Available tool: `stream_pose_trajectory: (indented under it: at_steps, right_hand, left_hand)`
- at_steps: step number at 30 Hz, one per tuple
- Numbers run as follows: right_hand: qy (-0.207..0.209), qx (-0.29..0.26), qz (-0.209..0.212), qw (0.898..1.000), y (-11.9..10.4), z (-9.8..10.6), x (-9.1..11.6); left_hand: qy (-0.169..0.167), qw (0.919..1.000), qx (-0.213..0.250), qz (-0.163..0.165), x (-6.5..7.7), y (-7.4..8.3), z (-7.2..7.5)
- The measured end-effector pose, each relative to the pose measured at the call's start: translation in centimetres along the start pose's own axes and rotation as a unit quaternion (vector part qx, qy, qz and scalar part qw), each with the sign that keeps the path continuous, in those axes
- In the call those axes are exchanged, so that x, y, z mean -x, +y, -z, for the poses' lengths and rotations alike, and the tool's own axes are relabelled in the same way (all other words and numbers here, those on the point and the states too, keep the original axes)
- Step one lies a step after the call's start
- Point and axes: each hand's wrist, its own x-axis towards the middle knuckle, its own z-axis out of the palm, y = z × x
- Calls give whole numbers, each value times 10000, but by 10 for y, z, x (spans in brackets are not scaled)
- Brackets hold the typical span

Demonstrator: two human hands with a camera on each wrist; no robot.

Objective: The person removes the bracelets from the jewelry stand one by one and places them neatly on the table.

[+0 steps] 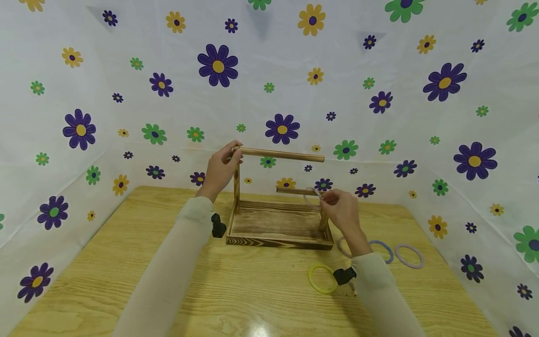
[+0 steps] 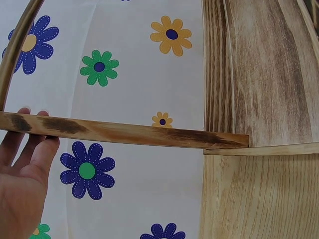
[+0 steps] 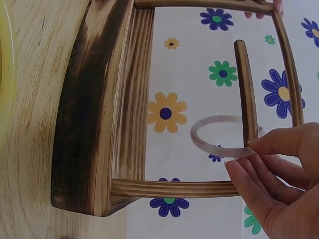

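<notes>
A wooden bangle stand has a tray base point(image 1: 278, 243), a tall left post with an upper rod point(image 1: 282, 153), and a shorter right post with a lower rod point(image 1: 290, 190). My left hand point(image 1: 220, 169) grips the top of the tall post, fingers behind it and thumb in front, as the left wrist view shows. With thumb and fingertips, my right hand point(image 1: 344, 213) pinches a pale, translucent bangle point(image 3: 219, 151) near the post end of the lower rod. In the right wrist view the bangle loops around that rod point(image 3: 245, 84).
On the wooden table point(image 1: 168, 290) lie a yellow bangle point(image 1: 310, 278), a blue bangle point(image 1: 390, 251) and a lilac bangle point(image 1: 414, 267). Another bangle point(image 1: 340, 246) is partly hidden by the right wrist. Flower-printed cloth point(image 1: 261, 56) hangs behind and at both sides.
</notes>
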Motion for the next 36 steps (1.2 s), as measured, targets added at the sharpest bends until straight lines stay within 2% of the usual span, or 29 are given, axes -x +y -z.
stream_pose_trajectory:
  at_steps: [12,26,36]
  right_hand:
    - [-254,-211,-214,9992,-8,-4,1]
    - [-345,-404,-32,9986,-13,-12,1]
    - [-510,-422,-125,9977,-15,-15,0]
  left_hand:
    - [3,10000,16,-3,0,-2,0]
    - [34,10000,-88,15,0,-2,0]
    - [37,9998,-186,33,0,3,0]
